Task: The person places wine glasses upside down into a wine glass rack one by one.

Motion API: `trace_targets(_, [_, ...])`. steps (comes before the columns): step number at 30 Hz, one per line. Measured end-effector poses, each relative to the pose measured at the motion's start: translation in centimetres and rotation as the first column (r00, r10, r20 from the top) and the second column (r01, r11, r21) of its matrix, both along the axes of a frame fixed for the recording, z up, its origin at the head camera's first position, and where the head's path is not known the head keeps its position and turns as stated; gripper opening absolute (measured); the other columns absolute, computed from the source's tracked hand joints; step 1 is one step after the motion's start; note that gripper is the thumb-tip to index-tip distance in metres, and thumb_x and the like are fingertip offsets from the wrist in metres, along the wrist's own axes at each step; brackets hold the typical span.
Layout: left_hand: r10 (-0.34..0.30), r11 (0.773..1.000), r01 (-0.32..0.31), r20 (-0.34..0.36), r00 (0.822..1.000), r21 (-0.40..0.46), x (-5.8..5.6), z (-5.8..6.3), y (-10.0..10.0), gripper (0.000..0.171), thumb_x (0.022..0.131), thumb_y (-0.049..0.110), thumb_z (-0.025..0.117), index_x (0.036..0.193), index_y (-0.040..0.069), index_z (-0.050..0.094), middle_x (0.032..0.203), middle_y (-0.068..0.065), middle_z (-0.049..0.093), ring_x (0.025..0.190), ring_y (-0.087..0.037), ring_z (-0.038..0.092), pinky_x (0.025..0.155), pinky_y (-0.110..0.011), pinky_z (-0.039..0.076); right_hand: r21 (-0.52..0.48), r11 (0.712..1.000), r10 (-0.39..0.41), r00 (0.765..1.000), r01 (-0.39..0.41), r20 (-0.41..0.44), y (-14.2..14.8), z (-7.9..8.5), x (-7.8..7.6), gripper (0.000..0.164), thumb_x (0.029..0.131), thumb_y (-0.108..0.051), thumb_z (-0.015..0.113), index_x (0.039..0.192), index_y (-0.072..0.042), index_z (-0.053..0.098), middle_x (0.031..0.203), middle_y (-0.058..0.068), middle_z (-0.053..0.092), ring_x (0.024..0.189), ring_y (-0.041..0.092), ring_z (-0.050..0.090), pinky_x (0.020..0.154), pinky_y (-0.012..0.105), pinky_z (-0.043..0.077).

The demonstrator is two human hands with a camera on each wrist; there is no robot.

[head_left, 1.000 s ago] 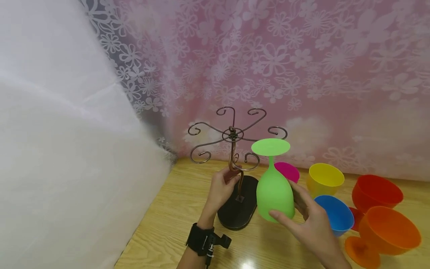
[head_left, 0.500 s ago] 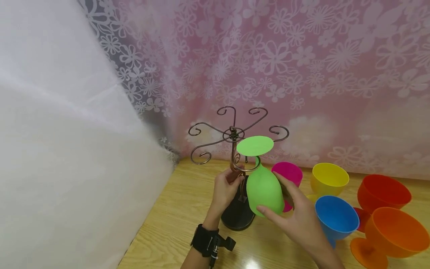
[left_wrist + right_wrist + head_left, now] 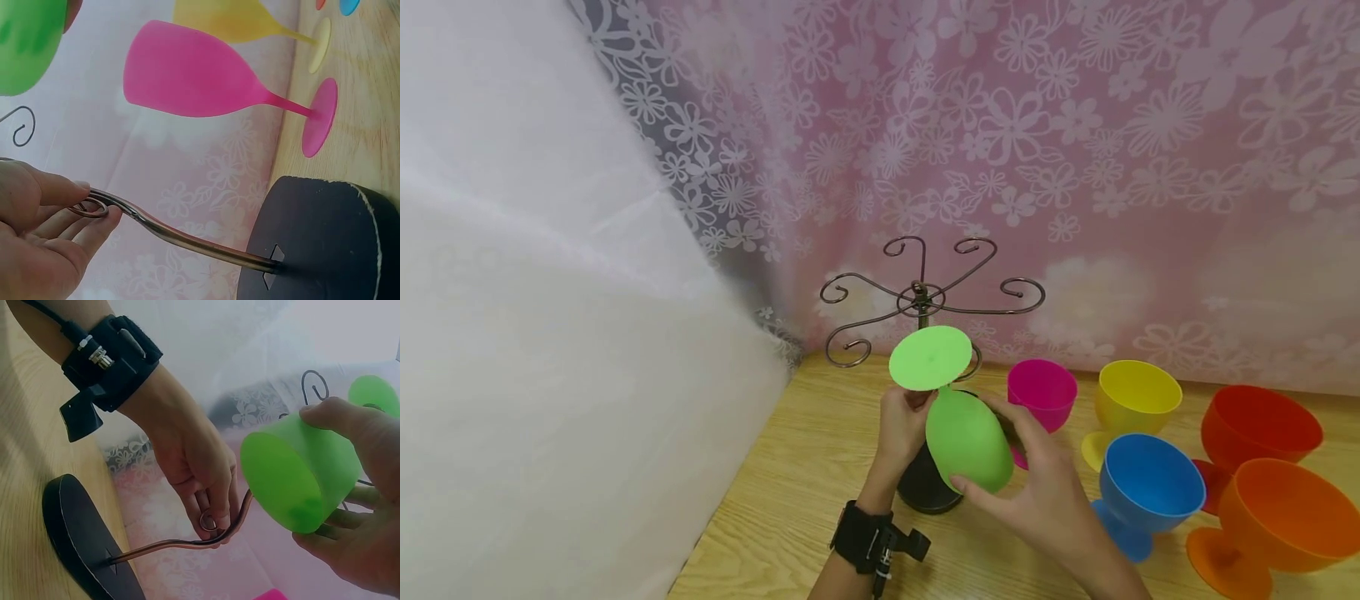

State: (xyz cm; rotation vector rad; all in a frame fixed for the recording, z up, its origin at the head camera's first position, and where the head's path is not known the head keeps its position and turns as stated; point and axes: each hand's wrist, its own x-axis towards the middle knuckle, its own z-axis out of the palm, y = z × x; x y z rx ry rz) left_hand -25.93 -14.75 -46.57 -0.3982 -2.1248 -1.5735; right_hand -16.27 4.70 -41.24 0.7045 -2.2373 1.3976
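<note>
A bronze-coloured wire wine glass rack (image 3: 992, 312) with curled arms stands on a black oval base (image 3: 927, 487). My left hand (image 3: 901, 427) grips its curved stem (image 3: 181, 240) partway up, thumb and fingers around the metal by a small loop. In my right hand (image 3: 1037, 487) is a green plastic wine glass (image 3: 968, 437), held by the bowl, foot up and mouth down. It tilts, with its foot (image 3: 931, 358) leaning left and overlapping the front hook in the head view. The foot and bowl hide much of that hook and the stem there.
Right of the rack stand a pink glass (image 3: 1042, 392), a yellow glass (image 3: 1138, 400), a blue glass (image 3: 1150, 483), a red glass (image 3: 1258, 429) and an orange glass (image 3: 1292, 517), all upright on the wooden table (image 3: 775, 500). A floral curtain (image 3: 1075, 208) hangs behind.
My right hand has carried the green glass left to the rack's front hook, and the glass has tipped, its foot swinging left and lower. My left hand has stayed on the stem.
</note>
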Motion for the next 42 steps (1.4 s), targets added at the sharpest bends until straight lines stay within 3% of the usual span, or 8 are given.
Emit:
trace_targets(3, [0.006,1.000,-0.006,-0.007,1.000,-0.018,-0.1,-0.1,0.0,0.007,0.094,0.001,0.072,0.098,-0.004,0.075,0.084,-0.017,0.076,0.077,-0.026,0.076,0.068,-0.025,0.060,-0.019,1.000,0.009,1.000,-0.009,0.017,0.0,-0.1,0.2,0.091,0.067,-0.023,0.099,0.143,-0.009,0.050,0.135,0.005,0.062,0.116,0.028,0.066,0.088,0.044,0.060])
trace_targets(5, [0.002,1.000,-0.002,-0.003,1.000,-0.014,-0.1,-0.1,0.1,0.009,0.095,0.003,0.073,0.102,-0.003,0.076,0.089,-0.016,0.077,0.081,-0.025,0.076,0.070,-0.026,0.061,-0.038,0.999,0.010,0.999,-0.009,0.038,0.0,-0.2,0.3,0.091,0.066,-0.021,0.100,0.142,-0.009,0.049,0.136,0.006,0.062,0.117,0.031,0.067,0.087,0.046,0.060])
trace_targets(12, [0.024,0.999,-0.025,0.034,0.999,0.021,-0.1,0.1,0.7,0.020,0.094,-0.008,0.068,0.114,-0.008,0.072,0.107,-0.022,0.074,0.098,-0.034,0.074,0.080,-0.035,0.062,-0.058,0.997,-0.043,0.995,0.049,0.090,0.4,-0.5,0.3,0.090,0.065,-0.019,0.100,0.139,-0.009,0.049,0.133,0.006,0.061,0.114,0.034,0.068,0.085,0.036,0.061])
trace_targets(19, [0.029,0.999,-0.031,0.058,0.998,0.029,-0.1,0.4,0.9,0.021,0.094,-0.010,0.067,0.114,-0.012,0.071,0.108,-0.026,0.073,0.099,-0.038,0.073,0.081,-0.039,0.062,-0.084,0.994,-0.066,0.990,0.077,0.122,0.4,-0.7,-0.3,0.089,0.070,-0.017,0.097,0.141,-0.005,0.046,0.138,0.015,0.057,0.121,0.047,0.062,0.089,0.051,0.055])
trace_targets(29, [0.009,0.999,-0.011,0.043,0.999,0.043,0.1,0.2,0.6,0.019,0.095,-0.003,0.070,0.114,-0.002,0.075,0.108,-0.018,0.075,0.097,-0.030,0.075,0.080,-0.033,0.062,-0.123,0.991,-0.031,0.993,0.044,0.112,-0.2,-1.2,-1.2,0.090,0.072,-0.018,0.096,0.144,-0.005,0.044,0.141,0.015,0.055,0.127,0.046,0.058,0.094,0.051,0.052])
trace_targets(35, [0.013,1.000,-0.013,-0.001,1.000,0.021,-0.1,0.1,0.6,0.019,0.094,-0.008,0.068,0.112,-0.007,0.073,0.107,-0.020,0.075,0.097,-0.034,0.075,0.079,-0.035,0.062,-0.113,0.993,-0.014,0.990,0.030,0.142,-0.5,-1.3,-1.3,0.095,0.075,-0.025,0.095,0.151,-0.012,0.041,0.146,0.011,0.054,0.132,0.043,0.054,0.096,0.053,0.051])
trace_targets(37, [0.016,1.000,-0.015,-0.011,1.000,0.012,0.1,0.3,0.7,0.018,0.094,-0.010,0.067,0.112,-0.010,0.073,0.107,-0.022,0.074,0.096,-0.035,0.074,0.079,-0.035,0.062,-0.109,0.994,-0.008,0.989,0.024,0.149,-0.6,-1.3,-1.4,0.096,0.075,-0.027,0.095,0.153,-0.012,0.039,0.148,0.010,0.053,0.133,0.042,0.054,0.097,0.055,0.051])
trace_targets(42, [0.001,1.000,-0.001,-0.013,1.000,0.008,1.6,2.5,1.1,0.017,0.095,-0.010,0.066,0.111,-0.012,0.072,0.108,-0.025,0.074,0.096,-0.037,0.074,0.079,-0.028,0.061,-0.111,0.994,0.014,0.988,0.003,0.152,-0.4,-1.4,-1.4,0.099,0.076,-0.027,0.094,0.156,-0.013,0.037,0.149,0.011,0.052,0.133,0.042,0.053,0.098,0.060,0.050])
